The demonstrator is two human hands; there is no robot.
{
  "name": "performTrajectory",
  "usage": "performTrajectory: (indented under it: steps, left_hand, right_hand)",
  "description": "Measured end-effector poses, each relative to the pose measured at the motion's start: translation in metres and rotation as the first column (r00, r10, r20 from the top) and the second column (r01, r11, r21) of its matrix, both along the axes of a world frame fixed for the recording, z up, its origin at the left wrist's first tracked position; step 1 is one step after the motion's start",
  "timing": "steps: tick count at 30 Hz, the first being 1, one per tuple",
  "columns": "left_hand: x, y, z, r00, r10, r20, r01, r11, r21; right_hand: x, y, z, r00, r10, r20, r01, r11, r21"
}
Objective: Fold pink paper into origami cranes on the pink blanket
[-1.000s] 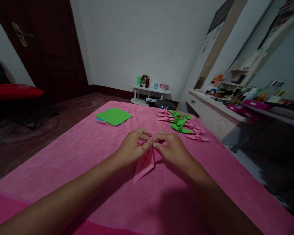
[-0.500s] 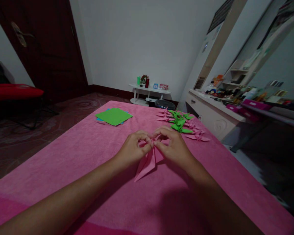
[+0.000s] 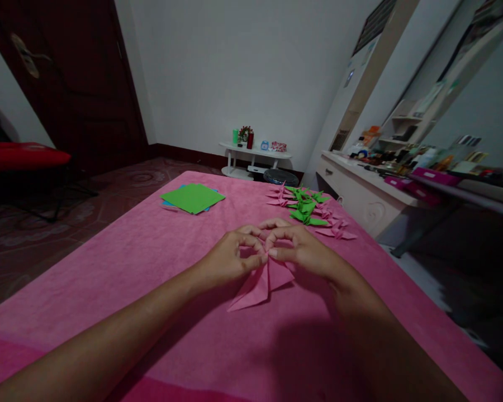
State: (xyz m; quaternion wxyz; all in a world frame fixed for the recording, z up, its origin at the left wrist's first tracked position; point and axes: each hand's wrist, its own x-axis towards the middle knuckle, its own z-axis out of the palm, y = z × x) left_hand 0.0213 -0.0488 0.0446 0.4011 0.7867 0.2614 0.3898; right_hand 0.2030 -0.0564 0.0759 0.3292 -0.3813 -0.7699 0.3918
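Note:
A partly folded piece of pink origami paper (image 3: 257, 287) hangs between my hands, its two pointed flaps spreading down toward me. My left hand (image 3: 238, 254) pinches its upper end between thumb and index finger. Right beside it, my right hand (image 3: 295, 245) pinches the same end, the thumbtips almost touching. The paper's far side is hidden behind my fingers. Past my right hand lie several folded paper cranes, green (image 3: 305, 211) and pink (image 3: 336, 230). To the far left sits a stack of square sheets, green on top (image 3: 193, 198) with blue showing below.
All this is on a table with a pink cloth (image 3: 129, 268). Beyond it stands a low white shelf (image 3: 255, 151) by the wall. A dresser (image 3: 360, 184) crowded with small bottles is at right. On the left are a red chair (image 3: 25, 153) and a dark door (image 3: 75, 84).
My fingertips have moved slightly toward me and right on the pink paper, both still pinching. Its right flap now shows more widely spread. The view has shifted a little.

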Motion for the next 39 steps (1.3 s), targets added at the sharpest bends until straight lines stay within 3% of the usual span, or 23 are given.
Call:
performTrajectory:
  steps: [5,11,17,21,27,39]
  left_hand:
    - [0.003,-0.003,0.001,1.000,-0.017,-0.002,0.017,0.999,-0.030]
    - [0.004,-0.002,-0.001,0.997,-0.029,0.072,0.033,0.998,-0.060]
    - [0.000,0.003,-0.001,0.982,0.135,0.132,-0.121,0.987,-0.109]
    - [-0.001,0.002,-0.001,0.975,0.172,0.141,-0.164,0.984,-0.066]
    - [-0.001,0.002,-0.003,0.976,0.177,0.130,-0.177,0.984,-0.009]
    - [-0.001,0.002,-0.005,0.977,0.176,0.120,-0.179,0.984,0.013]
  right_hand:
    - [0.002,0.000,-0.003,0.996,0.076,-0.041,-0.080,0.992,-0.099]
    - [-0.004,-0.001,-0.012,0.959,-0.048,-0.281,-0.015,0.976,-0.217]
    - [0.001,0.003,-0.006,0.967,-0.189,-0.170,0.141,0.955,-0.259]
    - [-0.001,0.004,-0.010,0.963,-0.193,-0.188,0.130,0.944,-0.303]
    - [-0.006,0.005,-0.019,0.933,-0.204,-0.296,0.116,0.950,-0.289]
    - [-0.008,0.005,-0.019,0.944,-0.175,-0.279,0.106,0.963,-0.246]
